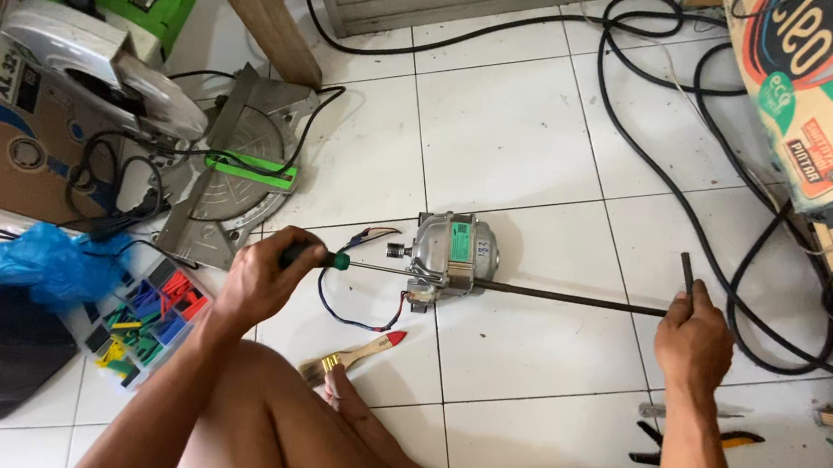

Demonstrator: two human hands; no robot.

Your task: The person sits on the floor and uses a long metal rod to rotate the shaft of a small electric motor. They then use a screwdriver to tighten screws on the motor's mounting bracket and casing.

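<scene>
Motor: a small grey electric motor (452, 254) with a green label lies on the white tiled floor (516, 132), between the two hands and a little ahead of the fingers.
Rod: a long dark metal rod (571, 299) runs out of the motor's side toward the right hand, ending in an upturned bend.
Right hand: the right hand (694, 339) has its fingers wrapped round the rod's bent end.
Left hand: the left hand (267, 276) has its fingers shut round a screwdriver (334, 260) with a green-and-black handle, its shaft reaching toward the motor.
Wires: loose red, blue and black wires (355, 304) trail from the motor, just beyond the left fingers.
Risk, motor: nothing clamps it, so a hard push or pry would likely roll or slide it on the smooth tile.
Risk, tip: if the screwdriver slips, it could nick the wires or jab the bare leg (269, 432) below.
Risk, rod: levering at its far end might twist it out of the grip.
Nearby: a paintbrush (354, 356) lies beneath the left fingers; a tray of coloured bits (150, 316) sits left of them; black cables (663, 175) loop beyond the right fingers; a saw (146, 110) stands farther left.
</scene>
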